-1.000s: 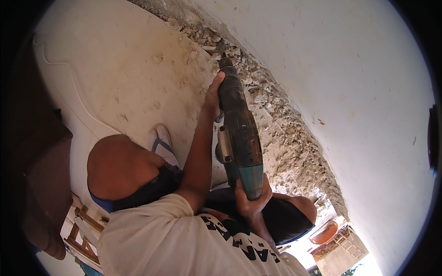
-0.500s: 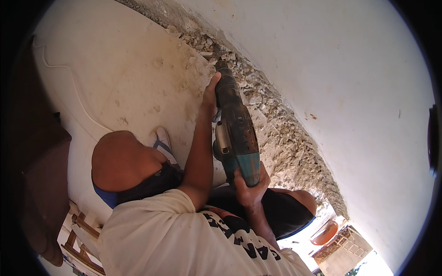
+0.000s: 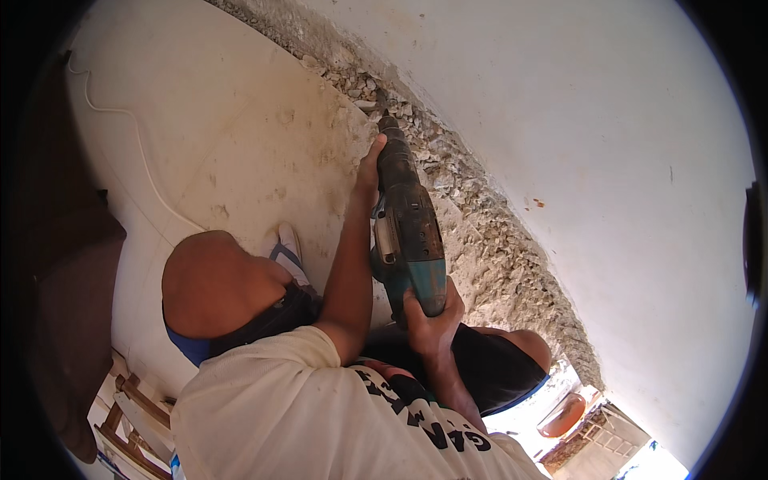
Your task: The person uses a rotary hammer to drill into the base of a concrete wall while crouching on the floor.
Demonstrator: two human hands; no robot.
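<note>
A dark grey and teal demolition hammer (image 3: 410, 220) points away from me, its chisel end down among the broken rubble (image 3: 500, 244) at the foot of the white wall. My left hand (image 3: 370, 164) is closed around the front of the tool, by the nose; most of its fingers are hidden behind the body. At the rear, my right hand (image 3: 434, 320) grips the handle, its thumb on the near side. The chisel's tip cannot be made out clearly against the stones.
The white wall (image 3: 608, 160) rises on the right. A dusty pale floor slab (image 3: 240, 104) lies left of the rubble strip, crossed by a white cable (image 3: 136, 132). Wooden furniture (image 3: 136, 416) stands at lower left; an orange-brown basin (image 3: 562, 415) lies at lower right.
The hammer's rear end has shifted slightly left and up, with both hands still on it. The whole view has also moved a little.
</note>
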